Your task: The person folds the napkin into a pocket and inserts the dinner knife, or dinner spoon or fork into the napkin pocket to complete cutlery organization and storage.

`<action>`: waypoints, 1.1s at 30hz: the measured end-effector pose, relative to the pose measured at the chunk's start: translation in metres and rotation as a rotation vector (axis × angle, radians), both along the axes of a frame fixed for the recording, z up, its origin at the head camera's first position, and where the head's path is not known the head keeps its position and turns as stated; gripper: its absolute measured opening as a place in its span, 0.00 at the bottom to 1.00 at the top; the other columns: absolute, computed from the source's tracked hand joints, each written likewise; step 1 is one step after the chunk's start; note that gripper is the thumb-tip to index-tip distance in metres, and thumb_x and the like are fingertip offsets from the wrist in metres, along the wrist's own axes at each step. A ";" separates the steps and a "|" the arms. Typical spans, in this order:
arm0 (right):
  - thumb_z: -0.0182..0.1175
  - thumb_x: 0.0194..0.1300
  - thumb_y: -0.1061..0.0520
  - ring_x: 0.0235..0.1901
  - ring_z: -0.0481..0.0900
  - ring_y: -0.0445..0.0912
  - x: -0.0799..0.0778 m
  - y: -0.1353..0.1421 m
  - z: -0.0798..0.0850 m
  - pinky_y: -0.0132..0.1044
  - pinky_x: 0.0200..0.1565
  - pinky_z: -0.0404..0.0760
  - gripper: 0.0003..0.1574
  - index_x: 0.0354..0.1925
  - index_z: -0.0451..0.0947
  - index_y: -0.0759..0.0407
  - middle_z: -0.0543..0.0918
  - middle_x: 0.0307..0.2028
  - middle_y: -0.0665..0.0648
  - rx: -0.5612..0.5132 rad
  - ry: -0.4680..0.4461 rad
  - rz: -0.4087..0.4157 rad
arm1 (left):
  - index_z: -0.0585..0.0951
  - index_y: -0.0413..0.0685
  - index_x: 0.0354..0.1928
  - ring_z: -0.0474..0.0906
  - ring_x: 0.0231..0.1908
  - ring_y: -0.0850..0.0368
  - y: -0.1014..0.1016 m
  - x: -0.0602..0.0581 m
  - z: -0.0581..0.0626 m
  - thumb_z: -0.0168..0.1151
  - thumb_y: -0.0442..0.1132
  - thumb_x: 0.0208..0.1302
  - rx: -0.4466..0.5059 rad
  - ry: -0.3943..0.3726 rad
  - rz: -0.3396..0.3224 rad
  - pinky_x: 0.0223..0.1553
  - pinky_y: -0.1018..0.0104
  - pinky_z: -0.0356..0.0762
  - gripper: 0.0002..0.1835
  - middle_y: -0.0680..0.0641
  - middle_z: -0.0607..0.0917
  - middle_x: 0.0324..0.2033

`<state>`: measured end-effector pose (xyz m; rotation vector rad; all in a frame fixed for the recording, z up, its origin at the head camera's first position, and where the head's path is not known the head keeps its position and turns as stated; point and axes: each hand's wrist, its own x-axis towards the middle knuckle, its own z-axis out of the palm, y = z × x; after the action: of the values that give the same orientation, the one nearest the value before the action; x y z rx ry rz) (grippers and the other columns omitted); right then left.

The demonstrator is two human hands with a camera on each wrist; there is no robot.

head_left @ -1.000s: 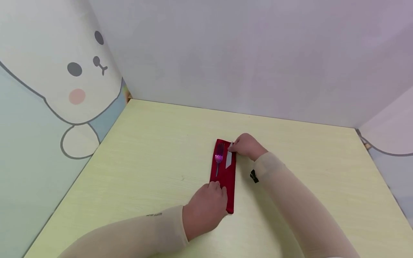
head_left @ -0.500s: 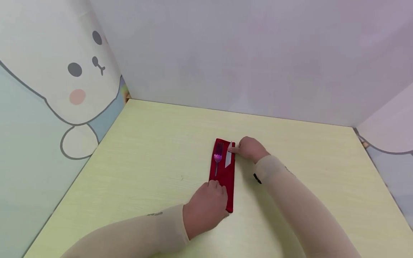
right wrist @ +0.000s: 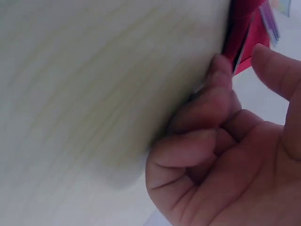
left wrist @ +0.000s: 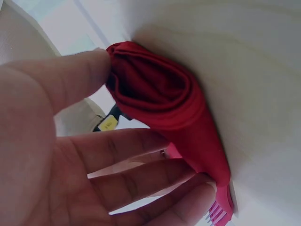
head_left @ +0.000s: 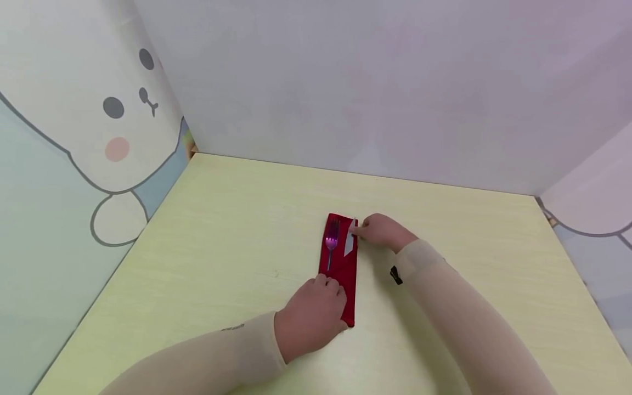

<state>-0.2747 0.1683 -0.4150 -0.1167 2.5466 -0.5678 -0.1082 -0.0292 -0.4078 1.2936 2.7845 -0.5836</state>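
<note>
A folded red cloth napkin (head_left: 348, 277) lies lengthwise on the table. On its far part are a purple, shiny fork (head_left: 331, 240), tines away from me, and a pale flat strip (head_left: 349, 245) with slanted ends, whose kind I cannot tell. My left hand (head_left: 312, 315) grips the near part. In the left wrist view that end is a thick layered roll (left wrist: 188, 113), thumb on one side and fingers along the other. My right hand (head_left: 384, 230) pinches the far right edge, the thumb at the strip and the curled fingers low against the table.
The pale wooden table (head_left: 237, 219) meets a plain wall (head_left: 345, 82) at the back. A side wall (head_left: 59, 236) with a cartoon animal stands at the left. A small black tag (head_left: 396, 275) is by the right sleeve.
The right hand has slid slightly to the right along the napkin's edge, uncovering a little more of the strip. My left hand keeps its place on the napkin.
</note>
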 end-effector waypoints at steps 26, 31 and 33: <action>0.73 0.64 0.46 0.68 0.71 0.61 0.154 -0.022 0.002 0.57 0.62 0.76 0.44 0.69 0.73 0.68 0.73 0.69 0.66 0.111 0.401 0.338 | 0.83 0.42 0.59 0.77 0.57 0.54 -0.019 0.025 0.004 0.68 0.64 0.63 0.204 -0.255 0.220 0.55 0.69 0.79 0.35 0.47 0.82 0.53; 0.70 0.68 0.46 0.70 0.69 0.59 0.157 -0.018 -0.003 0.55 0.63 0.76 0.44 0.71 0.70 0.67 0.70 0.72 0.64 0.118 0.420 0.363 | 0.79 0.42 0.67 0.71 0.69 0.48 -0.017 0.027 0.004 0.65 0.65 0.66 0.151 -0.273 0.232 0.64 0.64 0.73 0.39 0.43 0.77 0.66; 0.70 0.68 0.46 0.71 0.68 0.59 0.158 -0.016 -0.002 0.55 0.63 0.75 0.44 0.72 0.69 0.68 0.69 0.72 0.65 0.099 0.419 0.364 | 0.79 0.41 0.66 0.71 0.69 0.48 -0.017 0.028 0.003 0.65 0.64 0.66 0.162 -0.269 0.235 0.64 0.64 0.73 0.39 0.42 0.77 0.67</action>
<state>-0.1164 0.1525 -0.4174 -0.7140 2.8446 -0.2956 -0.0806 -0.0461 -0.4053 0.9592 2.7431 -0.1616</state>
